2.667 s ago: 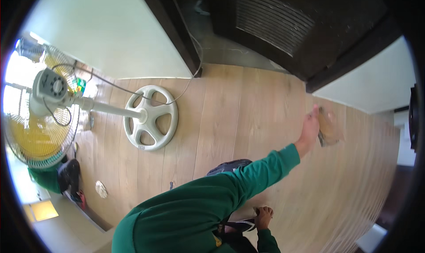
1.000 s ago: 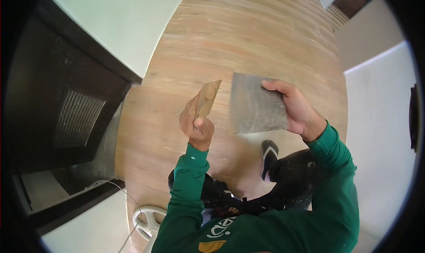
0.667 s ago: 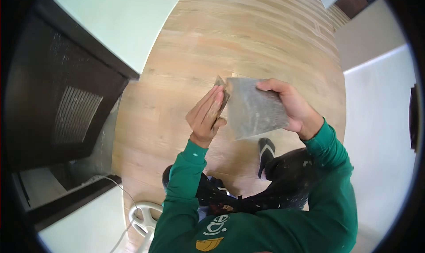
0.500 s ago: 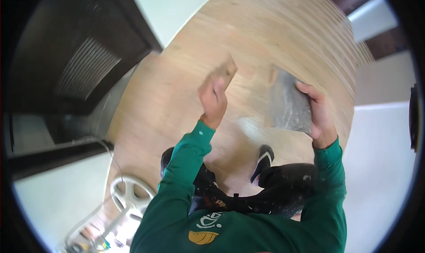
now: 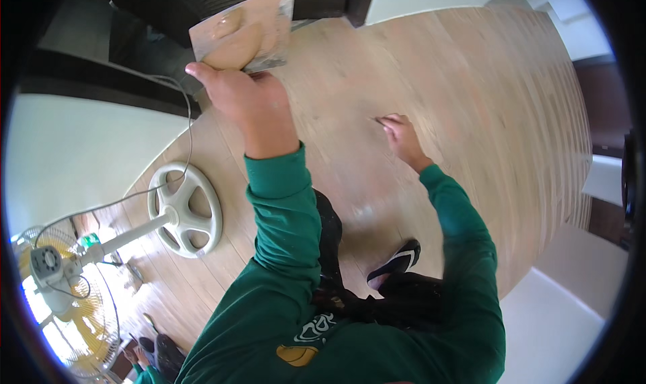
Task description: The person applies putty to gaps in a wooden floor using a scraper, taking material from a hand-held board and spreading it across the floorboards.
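Raised high toward the dark door, my left hand [image 5: 243, 98] is closed on a flat square plate [image 5: 278, 27] with a rounded mound of beige putty [image 5: 232, 44] on it. Lower and to the right, above the wood-look floor, my right hand [image 5: 402, 138] is closed on a thin flat blade [image 5: 379, 119], seen nearly edge-on. The two hands are apart. My green sleeves reach up from the lower edge, over my dark trousers and a black-and-white flip-flop [image 5: 397, 263].
A white pedestal fan [image 5: 175, 216] with yellow blades stands at the left, its cord [image 5: 189, 142] crossing toward the dark door frame [image 5: 108, 78]. Another person [image 5: 161, 357] in green and dark clothes is low at the bottom left. White walls [image 5: 437, 1] border the wood-look floor [image 5: 511, 115].
The view has swung, bringing the fan back in. My left hand has risen toward the door, showing the putty on its plate. My right hand's tool has turned edge-on.
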Demonstrator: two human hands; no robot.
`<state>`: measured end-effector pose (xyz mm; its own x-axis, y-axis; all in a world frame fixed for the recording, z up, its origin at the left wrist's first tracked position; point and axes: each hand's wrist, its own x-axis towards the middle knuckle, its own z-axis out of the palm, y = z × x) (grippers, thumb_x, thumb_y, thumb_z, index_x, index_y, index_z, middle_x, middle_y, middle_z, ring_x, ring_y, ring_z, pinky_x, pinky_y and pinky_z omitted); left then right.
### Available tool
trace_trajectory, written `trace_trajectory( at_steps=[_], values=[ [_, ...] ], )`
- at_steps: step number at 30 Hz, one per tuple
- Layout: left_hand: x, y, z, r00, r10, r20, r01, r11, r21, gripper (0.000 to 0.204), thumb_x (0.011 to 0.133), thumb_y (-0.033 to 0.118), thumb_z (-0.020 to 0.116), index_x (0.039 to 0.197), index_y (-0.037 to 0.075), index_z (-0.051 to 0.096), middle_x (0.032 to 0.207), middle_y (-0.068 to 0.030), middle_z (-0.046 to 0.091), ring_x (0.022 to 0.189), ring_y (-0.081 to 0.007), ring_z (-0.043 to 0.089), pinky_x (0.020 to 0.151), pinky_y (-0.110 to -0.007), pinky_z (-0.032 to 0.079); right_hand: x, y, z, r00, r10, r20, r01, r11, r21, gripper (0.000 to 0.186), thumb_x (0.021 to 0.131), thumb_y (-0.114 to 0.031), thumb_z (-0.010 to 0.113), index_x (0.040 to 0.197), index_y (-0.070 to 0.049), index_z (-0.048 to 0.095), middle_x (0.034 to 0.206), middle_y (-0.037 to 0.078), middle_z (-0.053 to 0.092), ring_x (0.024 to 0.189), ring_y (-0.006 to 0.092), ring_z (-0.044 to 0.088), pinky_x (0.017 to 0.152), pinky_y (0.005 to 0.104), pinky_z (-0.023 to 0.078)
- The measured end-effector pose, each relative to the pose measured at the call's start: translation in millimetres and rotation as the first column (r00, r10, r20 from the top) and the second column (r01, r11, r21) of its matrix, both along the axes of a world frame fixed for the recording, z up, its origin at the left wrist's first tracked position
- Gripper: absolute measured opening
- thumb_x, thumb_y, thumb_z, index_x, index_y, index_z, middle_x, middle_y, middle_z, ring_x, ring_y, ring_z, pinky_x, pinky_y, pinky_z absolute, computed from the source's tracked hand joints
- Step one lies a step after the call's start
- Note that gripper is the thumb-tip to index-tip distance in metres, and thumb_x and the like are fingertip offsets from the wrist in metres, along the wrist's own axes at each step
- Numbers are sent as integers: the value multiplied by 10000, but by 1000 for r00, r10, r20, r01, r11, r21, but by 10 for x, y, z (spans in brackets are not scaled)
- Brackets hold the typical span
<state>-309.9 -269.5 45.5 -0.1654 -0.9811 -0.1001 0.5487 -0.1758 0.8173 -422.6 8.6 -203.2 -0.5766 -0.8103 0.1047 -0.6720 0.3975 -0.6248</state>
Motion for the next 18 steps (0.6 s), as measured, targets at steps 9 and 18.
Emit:
trace_trajectory(
  at_steps=[9, 18],
  values=[
    [207, -78, 125, 973, 63, -223, -33, 990, 136, 607, 1089, 463, 301, 1412, -35, 430, 1396, -100, 502, 1226, -226, 510, 1067, -315, 412, -17, -1004, -820, 883, 237, -406, -132, 954, 270, 431, 841, 0, 568, 1251, -100, 659, 1198, 28, 624, 1108, 245, 533, 929, 436, 419],
    [236, -204, 60, 978, 95, -186, -73, 990, 118, 663, 1079, 531, 269, 1404, -26, 428, 1383, -92, 506, 1190, -198, 504, 1075, -276, 376, -45, -1391, -1018, 855, 258, -450, -117, 941, 319, 402, 848, -30, 569, 1233, -102, 658, 1188, 17, 631, 1108, 243, 538, 934, 453, 417]
  ],
)
